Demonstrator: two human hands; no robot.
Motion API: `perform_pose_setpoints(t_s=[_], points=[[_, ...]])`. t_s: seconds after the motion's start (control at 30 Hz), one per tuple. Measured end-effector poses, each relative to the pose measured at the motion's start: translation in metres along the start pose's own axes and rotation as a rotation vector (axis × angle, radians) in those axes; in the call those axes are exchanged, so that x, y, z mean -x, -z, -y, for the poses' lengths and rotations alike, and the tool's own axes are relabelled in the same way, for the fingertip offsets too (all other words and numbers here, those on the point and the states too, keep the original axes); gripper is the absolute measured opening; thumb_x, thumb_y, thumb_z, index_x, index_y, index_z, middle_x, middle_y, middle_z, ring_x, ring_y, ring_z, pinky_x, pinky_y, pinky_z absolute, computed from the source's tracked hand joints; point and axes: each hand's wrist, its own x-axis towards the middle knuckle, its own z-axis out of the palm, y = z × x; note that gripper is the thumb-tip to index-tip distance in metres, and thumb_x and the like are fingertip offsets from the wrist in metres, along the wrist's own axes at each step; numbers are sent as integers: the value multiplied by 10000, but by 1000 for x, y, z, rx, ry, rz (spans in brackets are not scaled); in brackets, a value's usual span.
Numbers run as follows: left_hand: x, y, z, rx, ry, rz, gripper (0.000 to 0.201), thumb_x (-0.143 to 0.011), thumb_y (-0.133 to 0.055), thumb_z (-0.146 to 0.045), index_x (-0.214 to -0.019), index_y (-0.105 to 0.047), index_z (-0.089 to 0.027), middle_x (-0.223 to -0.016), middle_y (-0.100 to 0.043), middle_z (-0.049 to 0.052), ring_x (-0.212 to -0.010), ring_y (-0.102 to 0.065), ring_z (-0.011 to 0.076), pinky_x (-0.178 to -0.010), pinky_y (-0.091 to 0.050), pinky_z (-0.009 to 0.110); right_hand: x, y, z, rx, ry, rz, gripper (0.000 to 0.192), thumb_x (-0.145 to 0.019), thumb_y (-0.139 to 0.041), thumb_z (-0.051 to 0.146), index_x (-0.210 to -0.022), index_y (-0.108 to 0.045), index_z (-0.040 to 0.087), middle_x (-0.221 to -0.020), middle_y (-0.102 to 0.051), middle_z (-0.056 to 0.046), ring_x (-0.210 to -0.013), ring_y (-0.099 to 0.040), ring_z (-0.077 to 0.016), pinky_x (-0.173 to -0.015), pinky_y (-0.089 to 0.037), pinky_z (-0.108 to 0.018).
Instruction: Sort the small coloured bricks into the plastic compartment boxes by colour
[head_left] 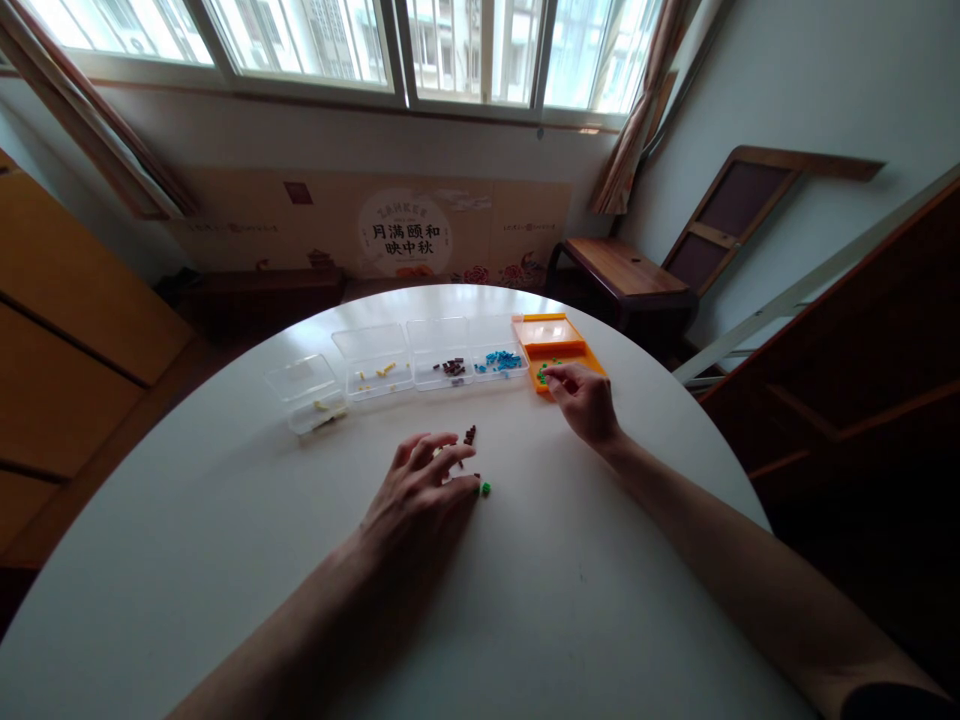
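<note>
Over a small group of dark brown building bricks [470,435] on the table, my left hand [420,480] lies with its fingers curved and apart. Its thumb tip is beside a small green brick [487,489], and its fingers hide some of the brown pieces. My right hand [585,398] reaches into an orange box [574,355] with its lid open. Thumb and forefinger are pinched together right at small green bricks [541,372]. Whether a piece is between those fingertips is too small to make out.
Left of the orange box stand clear boxes with open lids, holding blue bricks [502,360], brown bricks [453,368], yellow bricks [385,370] and pale pieces [322,408]. All rest on a round white table [225,500]. A wooden chair [630,268] is beyond it.
</note>
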Motion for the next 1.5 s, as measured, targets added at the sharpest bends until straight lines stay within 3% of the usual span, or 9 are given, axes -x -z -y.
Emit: perform_pose_setpoints(t_s=[0.23, 0.3, 0.43, 0.57, 0.8, 1.0, 1.17, 1.33, 1.5], points=[[-2, 2, -4, 33, 50, 5, 118, -907, -550, -188, -905, -662, -223, -1120, -661, 35, -1135, -505, 226, -939, -367, 398, 12, -5, 21, -83, 3, 124, 194, -832, -574, 269, -865, -730, 158, -773, -687, -50, -600, -537, -128, -623, -467, -260], [-4, 1, -5, 21, 37, -40, 93, -894, -569, -180, -899, -653, -221, -1085, -674, 29, -1098, -528, 216, -928, -380, 392, 18, -7, 31, -153, -6, 262, 189, -828, -588, 262, -880, -733, 153, -764, -689, -44, -592, -522, -116, -604, -449, -245], [-6, -4, -5, -5, 21, -192, 87, -850, -629, -155, -908, -637, -220, -1009, -690, 26, -1041, -561, 203, -906, -412, 378, 31, -8, 51, -343, -24, 692, 191, -808, -621, 244, -928, -740, 156, -781, -698, -29, -601, -527, -96, -575, -420, -212], [-7, -8, -6, -25, 35, -281, 166, -819, -663, -128, -952, -632, -222, -951, -692, 26, -1008, -568, 204, -878, -424, 374, 41, -8, 66, -501, -72, 823, 199, -800, -620, 230, -930, -740, 139, -778, -697, -37, -635, -561, -102, -598, -431, -212], [-6, -9, -7, -19, 40, -296, 122, -812, -679, -144, -889, -623, -220, -898, -691, 11, -980, -586, 187, -865, -417, 352, 46, -11, 71, -645, -127, 800, 187, -785, -621, 236, -894, -736, 137, -777, -694, -44, -669, -616, -124, -628, -470, -230], [-7, -8, -6, -15, 40, -276, 84, -820, -679, -180, -811, -605, -218, -876, -691, 2, -964, -590, 180, -851, -400, 339, 46, -10, 72, -566, -106, 795, 141, -789, -642, 236, -850, -731, 145, -724, -687, -30, -613, -569, -104, -592, -438, -216], [-6, -8, -6, -28, 50, -253, 83, -823, -676, -202, -790, -601, -219, -866, -689, -2, -964, -593, 177, -857, -398, 334, 46, -9, 75, -448, 14, 733, 85, -781, -648, 185, -800, -725, 155, -725, -679, -18, -565, -491, -75, -571, -409, -200], [-6, -4, -7, -28, 35, -198, 68, -826, -666, -198, -788, -611, -216, -860, -684, -2, -940, -586, 182, -849, -394, 346, 30, -8, 52, -342, -10, 539, 117, -783, -644, 249, -808, -716, 160, -714, -666, -22, -572, -484, -90, -561, -412, -218], [-7, 0, -8, -4, 32, -143, 33, -835, -652, -207, -809, -637, -220, -871, -680, 8, -949, -574, 190, -864, -386, 361, -1, 1, 4, -295, -212, 142, 230, -762, -644, 353, -803, -705, 135, -725, -674, -50, -606, -551, -125, -587, -460, -254]])
